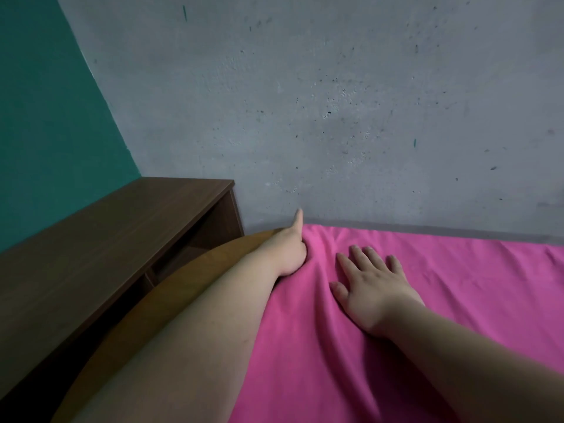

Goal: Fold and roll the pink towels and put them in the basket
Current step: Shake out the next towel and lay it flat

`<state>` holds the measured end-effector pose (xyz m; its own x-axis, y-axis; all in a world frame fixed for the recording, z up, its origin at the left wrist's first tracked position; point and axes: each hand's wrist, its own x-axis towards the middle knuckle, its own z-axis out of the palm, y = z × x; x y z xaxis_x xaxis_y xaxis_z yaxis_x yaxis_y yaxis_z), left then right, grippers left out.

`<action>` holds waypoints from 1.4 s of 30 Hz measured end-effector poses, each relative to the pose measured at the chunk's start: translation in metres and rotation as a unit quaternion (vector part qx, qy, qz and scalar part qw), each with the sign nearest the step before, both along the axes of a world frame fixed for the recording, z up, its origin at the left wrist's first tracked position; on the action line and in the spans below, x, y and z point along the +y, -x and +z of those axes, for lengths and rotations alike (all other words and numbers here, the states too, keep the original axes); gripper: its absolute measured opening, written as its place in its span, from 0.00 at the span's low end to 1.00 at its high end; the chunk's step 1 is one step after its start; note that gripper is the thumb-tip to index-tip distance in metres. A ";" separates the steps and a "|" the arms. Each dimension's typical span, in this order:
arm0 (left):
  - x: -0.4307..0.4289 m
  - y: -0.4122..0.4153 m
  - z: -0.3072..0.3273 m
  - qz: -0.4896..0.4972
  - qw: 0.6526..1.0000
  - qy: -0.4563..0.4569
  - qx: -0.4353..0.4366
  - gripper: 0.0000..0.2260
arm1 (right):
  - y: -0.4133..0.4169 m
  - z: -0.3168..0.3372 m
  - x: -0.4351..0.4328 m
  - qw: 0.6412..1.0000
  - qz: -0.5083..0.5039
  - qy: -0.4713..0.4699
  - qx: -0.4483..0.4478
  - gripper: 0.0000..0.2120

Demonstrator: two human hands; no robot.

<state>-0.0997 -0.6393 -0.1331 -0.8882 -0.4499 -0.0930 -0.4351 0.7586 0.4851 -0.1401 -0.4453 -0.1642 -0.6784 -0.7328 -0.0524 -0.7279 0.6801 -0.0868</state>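
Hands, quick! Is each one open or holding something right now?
Left hand: grips the edge of the pink towel, one finger sticking out.
Right hand: open, lying flat on the pink towel.

We see the towel (427, 300) spread over the table (171, 300), from the middle of the view to its right edge. Only the table's curved left rim shows, left of the towel. Left of the table stands a shelf unit (122, 233), its far end against the wall (335, 102). The wall rises behind the shelf unit, the table and the towel's far edge. The left grip (290, 248) sits at the towel's far left corner, fingers tucked into the cloth, thumb toward the wall. The right grip (372, 288) lies flat on the towel just to its right, not touching it. Folds of cloth run between the two, toward us.
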 end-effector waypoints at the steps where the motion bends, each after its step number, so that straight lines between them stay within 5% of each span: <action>1: -0.003 -0.003 -0.002 -0.003 0.999 0.039 -0.012 0.36 | 0.000 0.000 0.000 1.000 -0.001 0.001 0.000 0.34; 12: -0.065 -0.034 -0.004 0.082 0.971 0.136 -0.178 0.36 | 0.000 0.002 -0.001 1.000 -0.002 -0.010 -0.010 0.33; 19: -0.089 -0.030 -0.018 0.043 0.980 0.113 -0.156 0.32 | 0.014 0.007 -0.006 0.998 0.000 -0.048 -0.043 0.35; 24: -0.108 -0.019 -0.018 0.091 0.991 0.001 -0.096 0.26 | 0.020 0.008 0.002 0.999 0.002 -0.036 -0.037 0.39; 29: -0.094 -0.014 -0.022 0.183 0.972 0.098 -0.106 0.24 | 0.024 0.016 -0.003 1.000 0.009 -0.023 -0.003 0.39; 34: -0.076 -0.020 -0.021 0.042 0.983 0.177 0.037 0.23 | 0.053 0.027 -0.008 1.000 0.006 0.011 0.022 0.29; 37: -0.056 -0.005 -0.018 -0.050 0.986 0.152 -0.053 0.28 | 0.071 0.017 -0.007 0.998 -0.066 0.003 0.005 0.32; 42: -0.074 0.015 -0.014 0.008 0.987 0.092 -0.128 0.33 | 0.099 0.013 -0.014 0.998 -0.061 -0.018 -0.022 0.38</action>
<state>-0.1148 -0.7134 -0.1470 -0.8388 -0.4936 -0.2297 -0.5381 0.8158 0.2119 -0.2392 -0.4593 -0.1513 -0.7586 -0.6424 -0.1092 -0.6358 0.7664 -0.0914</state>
